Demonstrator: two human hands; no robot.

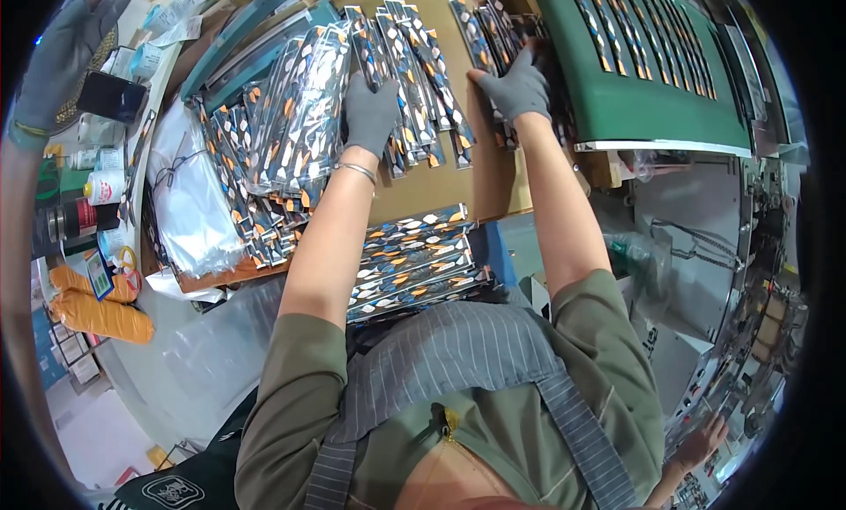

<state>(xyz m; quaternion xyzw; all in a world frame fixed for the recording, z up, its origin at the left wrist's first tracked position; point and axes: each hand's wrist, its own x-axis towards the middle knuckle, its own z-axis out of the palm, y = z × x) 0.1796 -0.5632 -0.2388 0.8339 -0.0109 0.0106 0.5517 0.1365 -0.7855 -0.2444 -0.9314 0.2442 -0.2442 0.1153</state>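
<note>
My left hand (pixel 368 113), in a grey glove, lies with its thumb apart from the fingers between a pile of clear-wrapped patterned packs (pixel 304 113) and a row of loose patterned strips (pixel 414 78). The strips are dark with orange, blue and white leaf shapes. Farther right, my right hand (pixel 518 89), also gloved in grey, reaches over another small group of strips (pixel 480 47), thumb spread to the left. Some of its fingers are hidden. Both hands touch strips on the brown tabletop (pixel 432 188).
A green-covered surface (pixel 656 104) with spaced strips stands at right. More strips (pixel 414 259) lie stacked near my body. Clear plastic bags (pixel 189 193) are at left. Another person's gloved hand (pixel 53 69) is by a dark phone (pixel 111 96); another bare hand (pixel 702 441) shows lower right.
</note>
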